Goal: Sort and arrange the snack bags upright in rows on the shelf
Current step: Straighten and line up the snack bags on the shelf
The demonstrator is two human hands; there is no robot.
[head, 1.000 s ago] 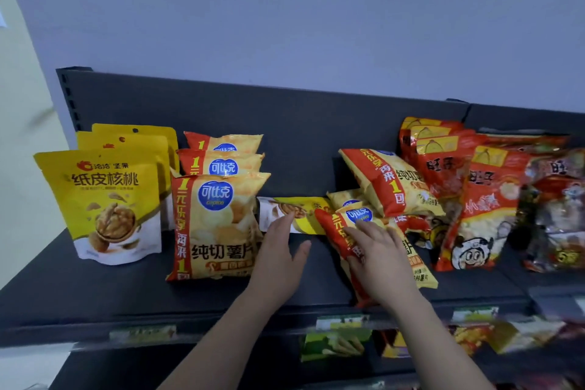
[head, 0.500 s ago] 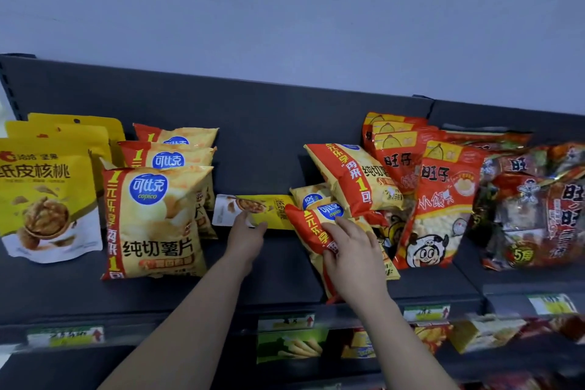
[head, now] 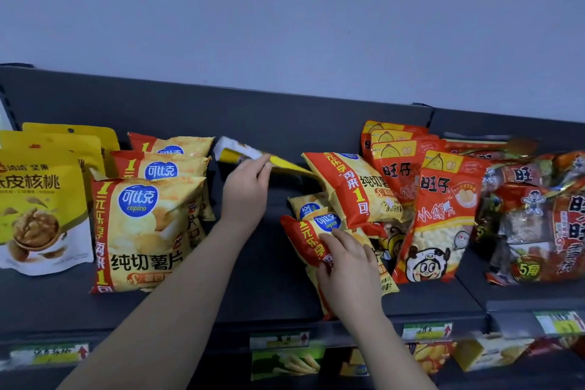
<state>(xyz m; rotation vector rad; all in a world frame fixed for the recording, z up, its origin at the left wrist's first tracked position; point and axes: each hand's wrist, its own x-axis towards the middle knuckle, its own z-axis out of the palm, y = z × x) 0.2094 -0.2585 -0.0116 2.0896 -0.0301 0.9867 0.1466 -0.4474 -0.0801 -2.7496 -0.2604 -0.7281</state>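
Note:
My left hand [head: 245,188] grips a flat yellow walnut bag [head: 235,152] and holds it lifted off the dark shelf [head: 269,279] in the gap at the middle. My right hand [head: 346,255] rests on a fallen red-and-yellow chip bag [head: 308,237] that lies slanted at the shelf's front. Another chip bag [head: 351,188] leans tilted behind it, on a third one [head: 308,204]. At the left, a row of three chip bags [head: 142,231] stands upright beside upright yellow walnut bags [head: 38,209].
Red Wangzai bags [head: 440,215] stand in a row right of the leaning chips, with a heap of mixed red packs [head: 538,215] at the far right. The shelf's dark back panel [head: 285,117] rises behind. Price labels [head: 278,340] line the front rail above a lower shelf of goods.
My left hand has taken hold of the flat walnut bag and raised it off the shelf. My right hand stays on the fallen chip bag. The view has shifted rightward.

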